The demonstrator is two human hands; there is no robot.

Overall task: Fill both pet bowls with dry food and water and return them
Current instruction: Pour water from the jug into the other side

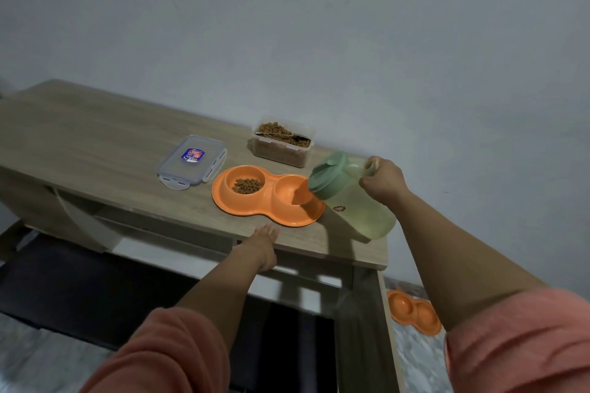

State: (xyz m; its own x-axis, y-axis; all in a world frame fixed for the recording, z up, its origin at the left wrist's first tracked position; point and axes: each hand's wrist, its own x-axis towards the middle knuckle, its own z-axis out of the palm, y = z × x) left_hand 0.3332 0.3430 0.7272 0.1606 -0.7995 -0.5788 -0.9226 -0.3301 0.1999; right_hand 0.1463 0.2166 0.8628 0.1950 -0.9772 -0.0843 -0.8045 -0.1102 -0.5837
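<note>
Roughly a quarter done, at a guess. On the wooden table (95,137): green pitcher (354,198) at the right, tilted over the orange double bowl (268,195), handle gripped by the right hand (381,180). Kibble already in the bowl's left well; right well seemingly still dry, no stream visible. Open food container (282,143) behind, lid (191,161) to the left. Left hand (261,241) flat at the near edge, fingers loosely extended, holding nothing. Second orange bowl (413,311) on the floor, right, empty.
</note>
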